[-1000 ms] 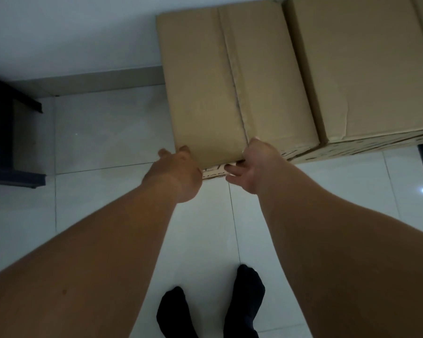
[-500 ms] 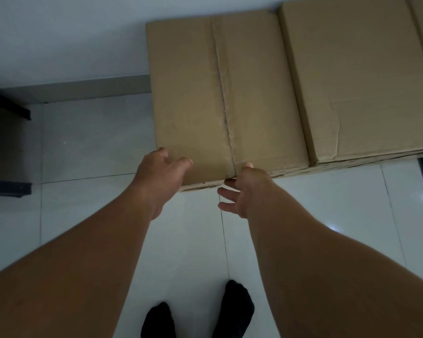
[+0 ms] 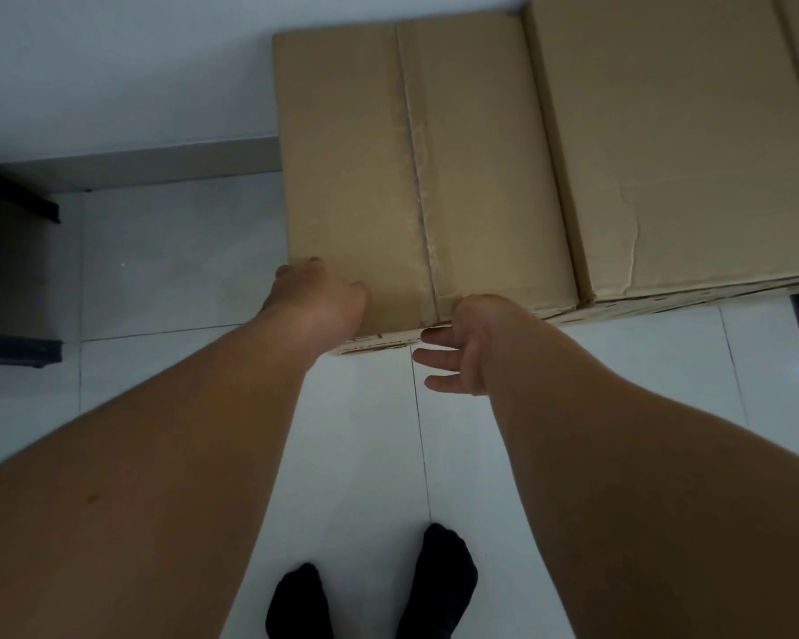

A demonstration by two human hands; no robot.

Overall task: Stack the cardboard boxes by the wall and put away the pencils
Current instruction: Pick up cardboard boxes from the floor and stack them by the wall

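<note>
The left hand [image 3: 317,299] lies on the near-left corner of the taped brown cardboard box [image 3: 356,154], fingers bent; whether it grips cannot be told. The box stands against the white wall [image 3: 135,71]. The right hand [image 3: 469,343] is released, fingers straight, at its near edge. A larger brown cardboard box [image 3: 665,131] touches its right side.

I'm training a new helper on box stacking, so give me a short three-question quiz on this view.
1. True or false: the right hand holds a pencil.
2. Which hand is at the near left corner of the taped box? A) left hand B) right hand C) neither
3. Fill in: the person's socks are ___.
Key: 1 false, its fingers are spread and empty; 2 A; 3 black.
</note>
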